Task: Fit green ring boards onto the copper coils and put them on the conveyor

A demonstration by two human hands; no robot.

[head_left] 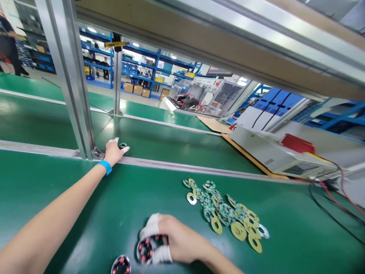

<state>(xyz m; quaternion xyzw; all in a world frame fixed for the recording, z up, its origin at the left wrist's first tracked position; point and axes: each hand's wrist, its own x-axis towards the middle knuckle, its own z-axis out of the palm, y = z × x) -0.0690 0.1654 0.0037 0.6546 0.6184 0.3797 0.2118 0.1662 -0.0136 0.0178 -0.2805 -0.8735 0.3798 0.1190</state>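
A green bench (85, 198) fills the lower frame, crossed by a metal rail (185, 166); blue shelving (142, 72) stands in the workshop at upper centre. The left hand (113, 152), centre left by an upright post (74, 83), has its grip closed on a small ring board (122, 145). At bottom centre, the right hand (171, 239) pinches a round coil disc (145, 251); another disc (121, 265) lies beside it. A pile of ring boards (225, 213) lies right of centre.

a small green ring board (122, 145) lies flat on the far belt; a red-coiled round disc (145, 250) sits tilted near the front edge.
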